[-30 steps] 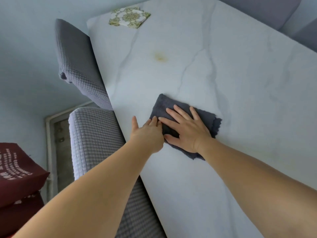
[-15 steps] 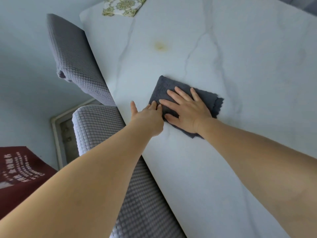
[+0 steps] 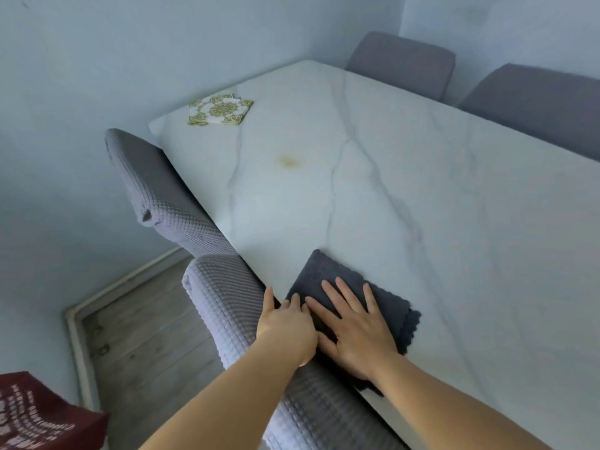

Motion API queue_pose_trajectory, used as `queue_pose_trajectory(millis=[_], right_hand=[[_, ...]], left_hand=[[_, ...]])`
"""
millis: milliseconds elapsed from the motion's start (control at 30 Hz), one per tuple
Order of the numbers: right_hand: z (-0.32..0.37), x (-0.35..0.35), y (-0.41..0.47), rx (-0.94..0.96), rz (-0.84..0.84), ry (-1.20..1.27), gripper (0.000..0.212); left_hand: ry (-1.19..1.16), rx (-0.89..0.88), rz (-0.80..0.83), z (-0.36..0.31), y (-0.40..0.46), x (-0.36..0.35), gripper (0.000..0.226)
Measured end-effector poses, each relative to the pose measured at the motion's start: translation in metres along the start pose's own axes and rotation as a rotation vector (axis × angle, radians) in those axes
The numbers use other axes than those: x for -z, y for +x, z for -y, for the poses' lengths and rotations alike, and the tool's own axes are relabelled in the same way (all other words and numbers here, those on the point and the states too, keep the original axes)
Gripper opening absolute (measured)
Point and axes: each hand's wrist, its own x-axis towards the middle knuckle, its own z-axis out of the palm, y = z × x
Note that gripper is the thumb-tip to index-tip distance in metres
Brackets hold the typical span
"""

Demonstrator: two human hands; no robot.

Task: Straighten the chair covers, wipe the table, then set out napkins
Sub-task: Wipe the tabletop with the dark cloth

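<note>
Head view. Hidden bits first: my left hand [image 3: 285,323] covers the cloth's [image 3: 328,274] near-left corner, and my right hand [image 3: 358,329] covers its middle. The cloth's near end hangs over the table [image 3: 422,196] edge, partly behind my right wrist. Left fingertips are tucked out of sight, so I can't tell whether they pinch the cloth or just touch it. Two far chairs [image 3: 402,63] are cropped or behind the table edge. Red bag [image 3: 35,417] is cut off bottom left, print unreadable.

Pose: both arms reach forward. Right hand lies flat, palm down, fingers straight and spread, pressing the cloth. Left hand sits at the table edge, thumb out, touching the cloth's left side, above the near chair cover [image 3: 224,303].

Cloth is at the table's near-left edge. Stain [image 3: 289,160] is well apart from it, further up. Napkins [image 3: 220,110] lie at the far-left corner. Second cover [image 3: 156,193] is beside the edge.
</note>
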Motion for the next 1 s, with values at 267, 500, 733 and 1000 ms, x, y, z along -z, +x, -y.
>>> queue_pose_trajectory(millis=[267, 500, 733, 1000], right_hand=[[-0.002, 0.002, 0.012, -0.050, -0.023, -0.018, 0.065], [-0.010, 0.010, 0.046, -0.309, -0.028, 0.007, 0.063], [-0.053, 0.024, 0.107, -0.612, -0.136, -0.041, 0.072], [-0.134, 0.054, 0.234, -0.805, -0.162, -0.042, 0.062]], left_hand=[[-0.029, -0.115, -0.045, 0.017, 0.021, 0.001, 0.060], [-0.001, -0.217, -0.092, 0.031, 0.066, 0.032, 0.057], [-0.081, -0.363, -0.251, 0.050, 0.121, 0.072, 0.053], [-0.043, -0.365, -0.213, 0.127, 0.193, 0.113, 0.052]])
